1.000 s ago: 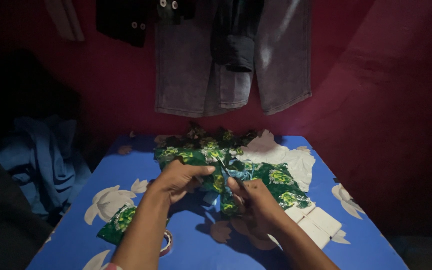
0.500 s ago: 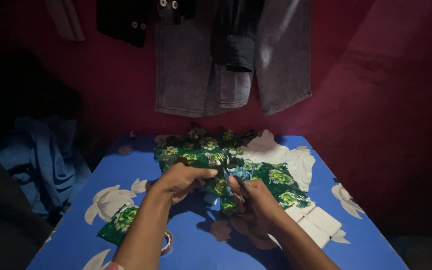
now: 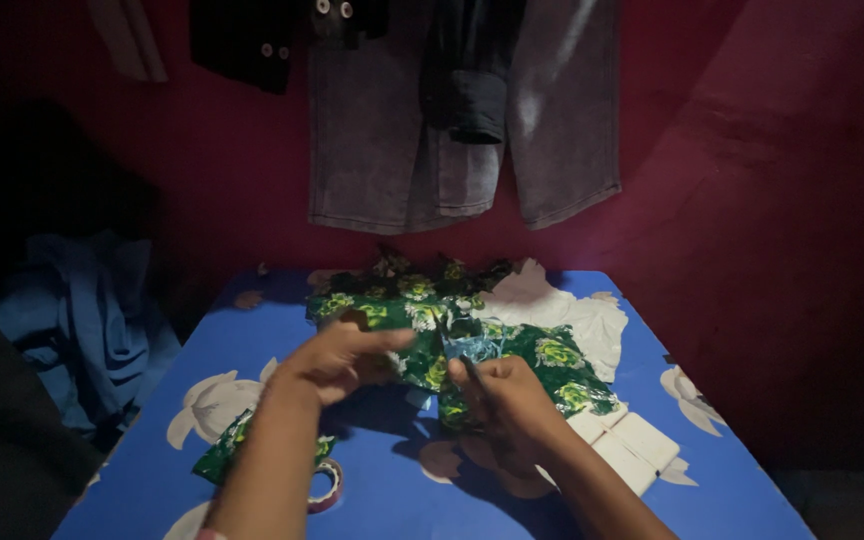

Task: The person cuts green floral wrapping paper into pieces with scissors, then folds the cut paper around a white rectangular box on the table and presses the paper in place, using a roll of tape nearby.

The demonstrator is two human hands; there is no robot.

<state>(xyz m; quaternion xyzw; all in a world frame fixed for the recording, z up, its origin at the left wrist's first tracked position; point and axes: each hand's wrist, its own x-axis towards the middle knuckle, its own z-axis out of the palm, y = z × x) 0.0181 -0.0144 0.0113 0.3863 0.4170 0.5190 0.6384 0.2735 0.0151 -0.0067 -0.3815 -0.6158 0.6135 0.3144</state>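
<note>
A green floral fabric piece [image 3: 542,355] lies across the middle of a blue table with white flower print [image 3: 652,500]. My left hand [image 3: 337,355] pinches a fold of the fabric from the left. My right hand [image 3: 507,395] grips the fabric from the right, with a small light-blue scrap [image 3: 477,345] bunched just above its fingers. The two hands are close together over the cloth's centre. Whether a tool is in my right hand is too dark to tell.
A roll of tape [image 3: 327,485] and a green fabric strip [image 3: 222,455] lie under my left forearm. White folded pieces [image 3: 632,450] sit at the right. Grey jeans [image 3: 462,110] hang on the red wall. Blue clothing [image 3: 92,320] is heaped to the left.
Both hands stayed on the fabric and shifted slightly; the left hand's fingers moved rightward along the fold, and the cloth between the hands bunched a little more.
</note>
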